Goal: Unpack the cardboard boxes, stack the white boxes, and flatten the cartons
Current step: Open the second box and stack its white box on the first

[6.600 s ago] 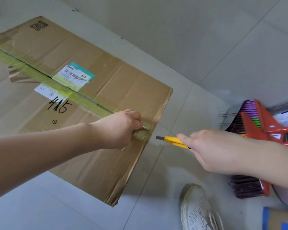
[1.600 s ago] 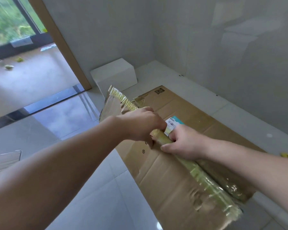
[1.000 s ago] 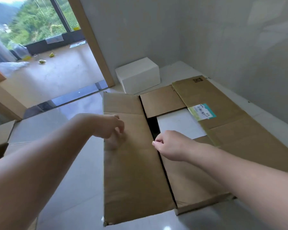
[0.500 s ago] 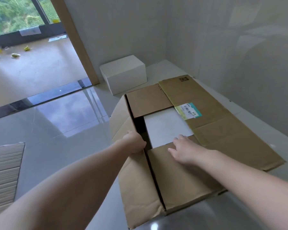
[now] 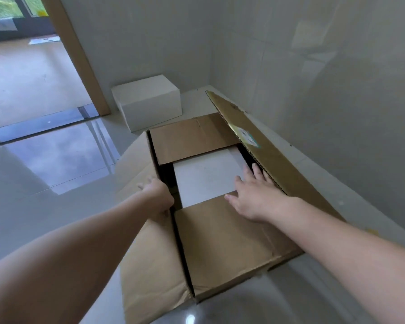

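On the floor, head view: a brown carton [image 5: 225,242] sits on pale glossy tiles [image 5: 45,183] in a corner, close to the grey wall [image 5: 337,90] on its right.
Carton flaps: the two long flaps are open. The left flap [image 5: 150,265] hangs outward and down toward the floor; the right flap [image 5: 267,150] stands up at a slant, its corrugated edge showing and a small label on its face. The near short flap [image 5: 220,242] and the far short flap [image 5: 192,136] lie folded flat over the opening, leaving a gap between them.
White box inside: a white box [image 5: 206,176] shows through that gap, its top below the flaps, with a dark slot along its left side.
Left hand: the left hand [image 5: 157,195] holds the left rim of the carton where the hanging flap folds, fingers curled over the edge and mostly hidden.
Right hand: the right hand [image 5: 255,195] is spread wide and flat, palm down, resting at the far edge of the near short flap, fingertips reaching over the white box and up against the raised right flap.
Second white box: another white box [image 5: 150,101] stands on the floor beyond the carton, against the back wall, apart from it.
Doorway: a wooden door frame [image 5: 80,54] rises left of that box, with a lighter floor past it.
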A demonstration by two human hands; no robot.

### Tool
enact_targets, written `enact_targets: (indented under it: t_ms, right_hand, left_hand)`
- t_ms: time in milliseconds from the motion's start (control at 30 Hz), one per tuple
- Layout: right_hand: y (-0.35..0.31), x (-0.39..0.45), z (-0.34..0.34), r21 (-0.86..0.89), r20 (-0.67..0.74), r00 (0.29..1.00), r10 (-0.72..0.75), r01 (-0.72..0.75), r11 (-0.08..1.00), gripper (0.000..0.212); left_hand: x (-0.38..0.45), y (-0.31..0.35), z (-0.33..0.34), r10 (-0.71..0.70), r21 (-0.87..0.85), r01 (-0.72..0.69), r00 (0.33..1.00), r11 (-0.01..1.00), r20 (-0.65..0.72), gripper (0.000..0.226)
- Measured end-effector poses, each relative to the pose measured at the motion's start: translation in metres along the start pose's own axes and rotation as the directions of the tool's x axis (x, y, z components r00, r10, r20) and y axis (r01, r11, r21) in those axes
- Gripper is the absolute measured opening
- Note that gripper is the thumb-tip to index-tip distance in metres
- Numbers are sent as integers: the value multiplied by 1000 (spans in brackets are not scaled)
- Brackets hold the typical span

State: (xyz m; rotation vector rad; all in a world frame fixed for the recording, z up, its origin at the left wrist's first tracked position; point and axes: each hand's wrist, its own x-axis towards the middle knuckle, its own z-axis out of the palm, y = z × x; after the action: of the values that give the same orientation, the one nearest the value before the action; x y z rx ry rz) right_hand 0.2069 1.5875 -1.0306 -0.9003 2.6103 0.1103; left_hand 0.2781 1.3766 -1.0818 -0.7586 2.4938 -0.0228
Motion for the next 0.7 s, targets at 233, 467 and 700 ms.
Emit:
enact_targets:
  t_ms: [233, 467, 700]
  right_hand:
    - [73, -9, -33, -124, -183, 982, 39, -62, 990, 62]
    - [134, -18, -28, -283, -207, 972, 114, -171, 944, 72]
    - [177, -15, 0, -172, -82, 962, 260, -270, 947, 80]
  left_hand:
    - [9, 34, -11, 255, -270, -366, 893, 890, -371, 42]
    - [8, 62, -7, 354, -277, -440, 882, 854, -311, 39]
    - [9, 67, 2, 351, -282, -423, 896, 861, -271, 34]
